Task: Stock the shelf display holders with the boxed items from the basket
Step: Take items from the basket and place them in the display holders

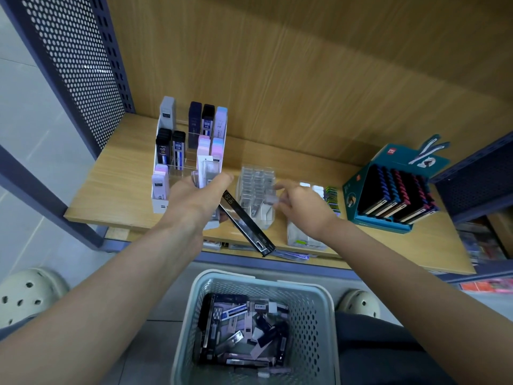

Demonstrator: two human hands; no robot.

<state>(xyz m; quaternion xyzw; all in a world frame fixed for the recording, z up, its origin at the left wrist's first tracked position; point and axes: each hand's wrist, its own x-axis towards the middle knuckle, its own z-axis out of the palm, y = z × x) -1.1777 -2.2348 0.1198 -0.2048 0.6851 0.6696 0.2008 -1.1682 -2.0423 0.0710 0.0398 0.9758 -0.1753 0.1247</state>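
Your left hand [194, 198] is curled tight around a small bunch of boxes. One is a long black box [245, 222]. It sticks out under your hand and tilts down toward the front edge of the shelf [111, 187]. The others are clear packs [207, 173] that poke up past your fingers. This hand is over the front of the white holder [160, 207], which stands on the left of the shelf with rows of little boxes [177, 148] standing up in it.

Your right hand [302, 208] is at the clear holder [255, 184], just right of the white one. It is blurry, so you cannot tell if it holds anything.

The basket [200, 282] sits low, under your arms, with many boxes [241, 337] heaped inside. A teal box [351, 195] of dark packs stands on the right of the shelf.
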